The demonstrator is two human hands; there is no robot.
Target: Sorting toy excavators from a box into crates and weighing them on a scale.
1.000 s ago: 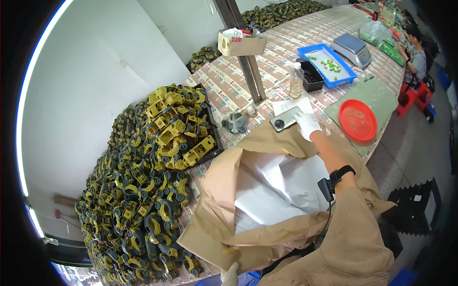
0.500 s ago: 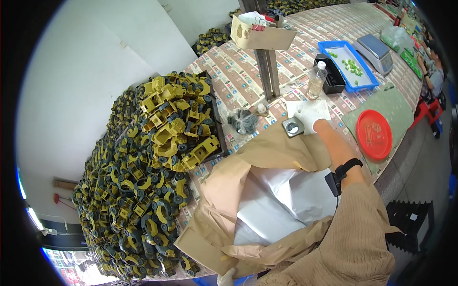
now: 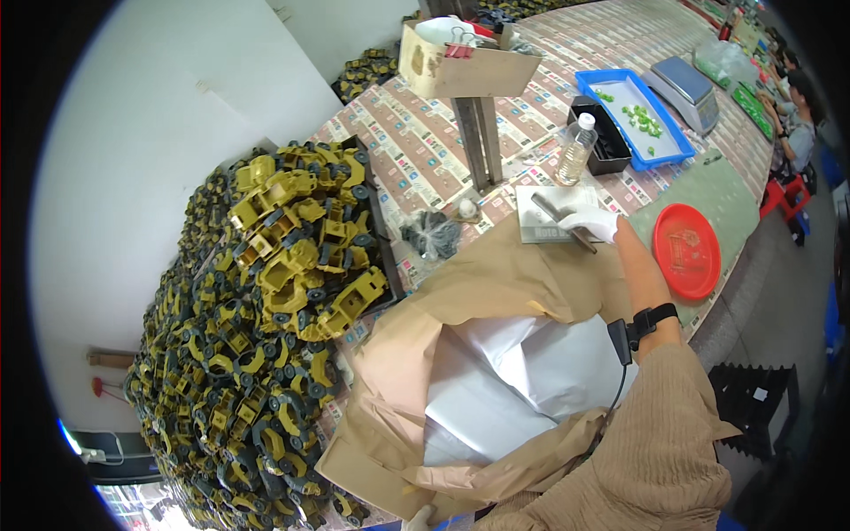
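My right hand (image 3: 588, 221), in a white glove, closes around a slim, flat grey object (image 3: 551, 208) whose kind I cannot make out. It is over a white and grey notebook (image 3: 534, 232) on the table. At the lower edge, my left hand (image 3: 420, 519), also gloved, touches the near rim of a large open brown paper wrapper (image 3: 398, 354); most of its fingers are hidden. White sheets (image 3: 482, 398) line the inside of the wrapper in front of me.
Yellow and dark toy vehicles (image 3: 257, 389) form a big heap at left. Behind the notebook stand a post with a box (image 3: 469, 71), a clear bottle (image 3: 577, 150), a black bin (image 3: 611, 155), a blue tray (image 3: 677, 146) and a scale (image 3: 682, 88). A red lid (image 3: 686, 252) lies at right.
My right hand has turned the grey object, whose face with a round window showed before; now only a narrow side shows. More of the notebook is uncovered. My left hand stays at the wrapper's rim.
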